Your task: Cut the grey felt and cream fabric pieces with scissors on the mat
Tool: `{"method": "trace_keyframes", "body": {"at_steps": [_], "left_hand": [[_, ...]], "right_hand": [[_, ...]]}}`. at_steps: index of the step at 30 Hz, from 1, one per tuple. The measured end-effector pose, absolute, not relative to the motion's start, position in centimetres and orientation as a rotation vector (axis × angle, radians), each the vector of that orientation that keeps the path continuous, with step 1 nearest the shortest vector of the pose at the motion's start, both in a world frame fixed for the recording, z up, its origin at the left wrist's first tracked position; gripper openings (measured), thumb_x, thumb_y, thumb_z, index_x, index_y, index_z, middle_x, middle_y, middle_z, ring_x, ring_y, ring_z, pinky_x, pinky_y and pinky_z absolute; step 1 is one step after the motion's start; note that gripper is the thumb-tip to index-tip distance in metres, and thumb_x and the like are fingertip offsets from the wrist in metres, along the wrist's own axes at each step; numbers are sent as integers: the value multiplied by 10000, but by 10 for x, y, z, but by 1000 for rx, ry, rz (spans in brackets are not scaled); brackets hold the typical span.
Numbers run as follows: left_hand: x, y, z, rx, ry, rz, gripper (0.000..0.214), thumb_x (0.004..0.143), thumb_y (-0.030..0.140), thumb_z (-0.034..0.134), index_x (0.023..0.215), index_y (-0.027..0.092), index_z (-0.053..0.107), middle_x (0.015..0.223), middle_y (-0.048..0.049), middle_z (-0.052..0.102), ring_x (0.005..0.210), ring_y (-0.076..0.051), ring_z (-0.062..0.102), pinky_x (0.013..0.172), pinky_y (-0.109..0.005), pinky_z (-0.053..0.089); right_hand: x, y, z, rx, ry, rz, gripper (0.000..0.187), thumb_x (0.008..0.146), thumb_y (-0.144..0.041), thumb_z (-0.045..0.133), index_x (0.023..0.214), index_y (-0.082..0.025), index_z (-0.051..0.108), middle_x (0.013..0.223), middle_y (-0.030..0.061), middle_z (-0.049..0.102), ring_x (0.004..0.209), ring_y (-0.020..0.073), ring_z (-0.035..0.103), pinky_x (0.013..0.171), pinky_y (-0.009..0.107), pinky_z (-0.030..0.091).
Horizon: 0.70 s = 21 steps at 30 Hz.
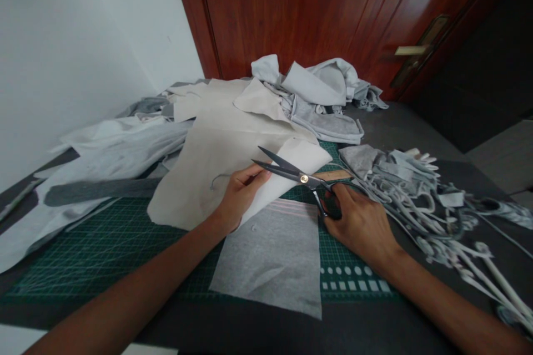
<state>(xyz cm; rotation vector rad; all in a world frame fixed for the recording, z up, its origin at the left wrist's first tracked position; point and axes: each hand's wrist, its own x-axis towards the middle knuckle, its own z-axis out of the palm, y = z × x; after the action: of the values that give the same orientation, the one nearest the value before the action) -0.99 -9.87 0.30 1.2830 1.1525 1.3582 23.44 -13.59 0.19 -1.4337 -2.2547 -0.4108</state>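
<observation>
My right hand (358,219) grips the handles of black scissors (291,173), whose blades are parted and point left over the edge of a cream fabric sheet (216,161). My left hand (241,191) pinches that sheet's folded edge just below the blades, fingers closed on the cloth. A grey fabric rectangle (275,255) lies flat on the green cutting mat (104,244) in front of me, between my forearms.
A heap of grey and white strips and scraps (425,199) lies right of my right hand. More folded grey cloth (325,100) is piled at the back by a brown door (316,5). White fabric (104,150) spreads at the left. A wooden ruler (335,175) lies under the scissors.
</observation>
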Motion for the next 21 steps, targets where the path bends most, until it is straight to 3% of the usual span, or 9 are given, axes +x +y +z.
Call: {"method": "trace_keyframes", "body": {"at_steps": [10, 17, 21], "left_hand": [[-10, -99, 4, 1320, 1119, 1345, 168, 828, 341, 712, 903, 239, 823, 899, -12, 768, 820, -176, 627, 740, -276, 460], [-10, -97, 2, 1303, 1136, 1386, 171, 782, 348, 738, 891, 249, 824, 986, -14, 776, 864, -184, 634, 771, -285, 470], [-10, -98, 3, 1323, 1144, 1374, 187, 793, 363, 727, 904, 246, 822, 957, -20, 774, 895, -209, 641, 780, -305, 478]], "right_hand": [[239, -135, 2, -1362, -2271, -469, 106, 888, -214, 512, 784, -203, 527, 605, -6, 623, 481, 149, 560, 488, 270, 233], [234, -138, 7, -1449, -2288, -463, 62, 799, -203, 573, 829, -199, 519, 713, 18, 657, 590, 182, 623, 552, 281, 321], [232, -139, 7, -1474, -2258, -484, 62, 822, -230, 569, 824, -202, 514, 711, 18, 648, 623, 195, 638, 574, 285, 340]]}}
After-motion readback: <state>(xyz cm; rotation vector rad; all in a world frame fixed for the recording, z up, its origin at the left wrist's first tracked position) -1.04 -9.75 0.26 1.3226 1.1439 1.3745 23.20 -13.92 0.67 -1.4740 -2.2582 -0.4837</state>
